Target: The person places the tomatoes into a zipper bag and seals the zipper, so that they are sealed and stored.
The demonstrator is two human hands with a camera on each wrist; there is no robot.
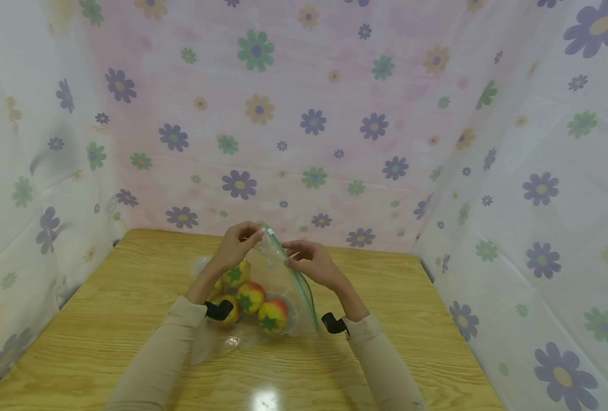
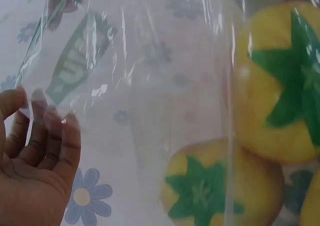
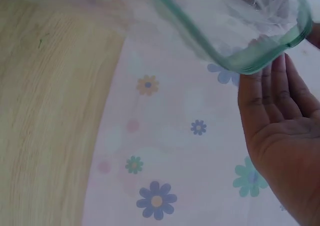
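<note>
A clear zip bag [image 1: 275,271] with a green zip strip [image 1: 305,294] is held up at its top edge over the table. Inside lie several yellow-and-red round fruits [image 1: 273,315] with green star-shaped leaf tops, bunched in the lower left part. My left hand [image 1: 236,246] pinches the bag's upper corner, close to a small white piece [image 1: 270,232] on the strip. Farther along the same edge, my right hand [image 1: 315,264] grips the strip between thumb and fingers. In the right wrist view the strip [image 3: 190,29] bows apart from the film, and printed green lettering [image 2: 75,61] shows in the left wrist view.
The wood-grain table [image 1: 386,342] runs back to a flower-patterned cloth [image 1: 309,142], which also hangs on both sides. Black wrist devices [image 1: 334,323] sit at both sleeve cuffs. A bright light reflection [image 1: 265,398] shows on the near tabletop.
</note>
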